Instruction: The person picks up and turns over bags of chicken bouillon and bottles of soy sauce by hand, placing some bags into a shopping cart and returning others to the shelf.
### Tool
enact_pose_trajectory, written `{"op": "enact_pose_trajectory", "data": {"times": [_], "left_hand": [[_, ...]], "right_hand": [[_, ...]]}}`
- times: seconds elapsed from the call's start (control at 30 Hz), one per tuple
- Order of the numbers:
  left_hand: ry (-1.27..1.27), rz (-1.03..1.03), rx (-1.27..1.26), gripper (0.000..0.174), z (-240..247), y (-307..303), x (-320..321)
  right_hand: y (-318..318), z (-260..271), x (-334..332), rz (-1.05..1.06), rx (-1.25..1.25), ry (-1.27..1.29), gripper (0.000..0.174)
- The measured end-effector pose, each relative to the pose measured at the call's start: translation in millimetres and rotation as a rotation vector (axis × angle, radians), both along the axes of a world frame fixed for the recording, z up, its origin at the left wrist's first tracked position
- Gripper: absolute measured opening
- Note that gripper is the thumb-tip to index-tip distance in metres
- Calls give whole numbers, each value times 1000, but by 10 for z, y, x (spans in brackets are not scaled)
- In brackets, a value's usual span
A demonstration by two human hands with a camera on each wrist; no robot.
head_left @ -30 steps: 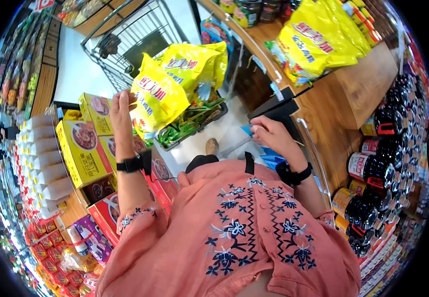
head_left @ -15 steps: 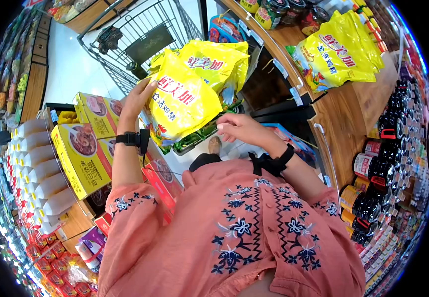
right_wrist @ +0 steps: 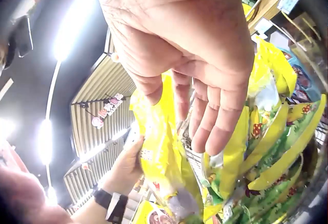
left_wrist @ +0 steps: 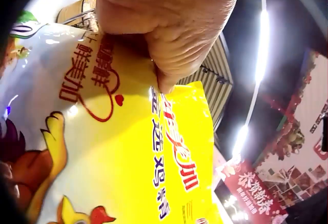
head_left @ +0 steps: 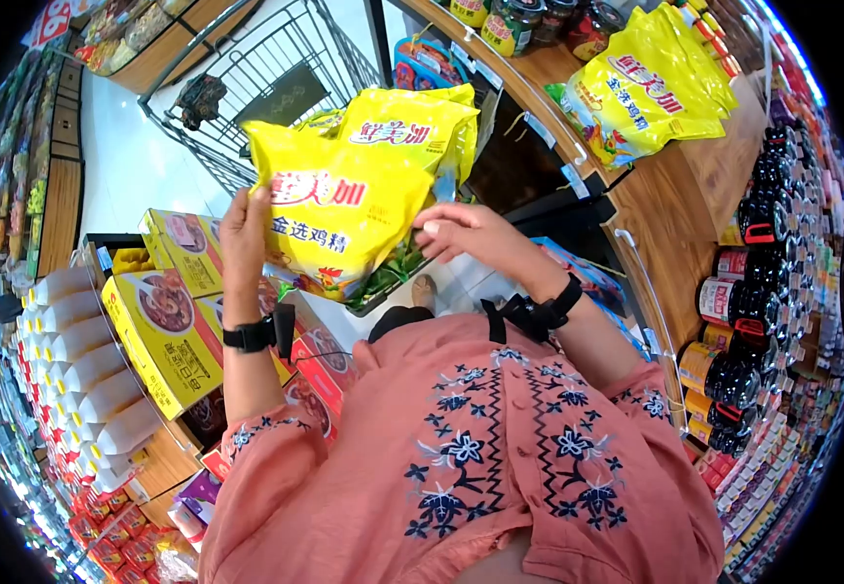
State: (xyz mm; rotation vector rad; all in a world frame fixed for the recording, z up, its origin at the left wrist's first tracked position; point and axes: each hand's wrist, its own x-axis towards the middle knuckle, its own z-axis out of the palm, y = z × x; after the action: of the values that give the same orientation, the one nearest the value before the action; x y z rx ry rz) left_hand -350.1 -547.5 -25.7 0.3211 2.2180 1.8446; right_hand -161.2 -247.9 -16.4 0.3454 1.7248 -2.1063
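My left hand (head_left: 243, 243) grips the left edge of a yellow bag of chicken bouillon (head_left: 339, 209), thumb on its printed front, as the left wrist view shows close up. The bag hangs tilted over a dark basket filled with green-and-yellow packets (right_wrist: 271, 152). My right hand (head_left: 476, 241) is at the bag's right edge. In the right wrist view its fingers (right_wrist: 220, 116) are fairly straight, with the bag's edge between them and the thumb. Behind the held bag, more of the same yellow bags (head_left: 398, 131) stand on the basket's load.
A wire shopping cart (head_left: 237, 58) stands ahead. Boxed goods (head_left: 164, 321) and white bottles (head_left: 91, 360) line the left side. On the right, a wooden shelf (head_left: 665, 214) bears another pile of yellow bags (head_left: 641, 92), jars (head_left: 514, 24) and rows of dark bottles (head_left: 733, 302).
My left hand has moved from beside the front bag to gripping it, and the bag is now turned more upright in view. My right hand has come in from the right to its edge.
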Motion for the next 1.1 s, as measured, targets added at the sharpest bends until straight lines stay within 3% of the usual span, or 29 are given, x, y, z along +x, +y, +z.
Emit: {"op": "enact_pose_trajectory", "data": {"times": [0.07, 0.13, 0.17, 0.3, 0.4, 0.43, 0.53, 0.67, 0.87, 0.9, 1.1], "left_hand": [[9, 137, -14, 29, 482, 58, 143], [-41, 154, 137, 31, 673, 11, 55], [-98, 156, 203, 33, 782, 27, 44], [-191, 148, 455, 32, 917, 285, -38], [-171, 53, 479, 29, 886, 617, -44], [-190, 3, 458, 27, 911, 721, -5], [-252, -187, 393, 43, 1013, 925, 97], [-420, -439, 508, 55, 1096, 1236, 454], [-622, -642, 603, 64, 1021, 1544, 617], [-686, -596, 623, 63, 1112, 1605, 712], [-597, -664, 503, 66, 1170, 1795, 832]], "right_hand": [[-28, 95, -36, -12, -29, 91, 55], [-86, 193, -84, -21, -32, 179, 67], [-94, 142, -125, 22, -95, 199, 81], [-238, 348, -181, 97, -115, 306, 95], [-290, 777, -64, -12, -86, 335, 88], [-258, 766, -10, -74, -1, 318, 76], [-60, 625, 101, -249, -237, 254, 68], [151, 752, 351, -425, -451, 189, 55], [341, 680, 640, -603, -636, 176, 60], [365, 656, 680, -622, -647, 167, 61], [437, 599, 860, -673, -639, 206, 62]]}}
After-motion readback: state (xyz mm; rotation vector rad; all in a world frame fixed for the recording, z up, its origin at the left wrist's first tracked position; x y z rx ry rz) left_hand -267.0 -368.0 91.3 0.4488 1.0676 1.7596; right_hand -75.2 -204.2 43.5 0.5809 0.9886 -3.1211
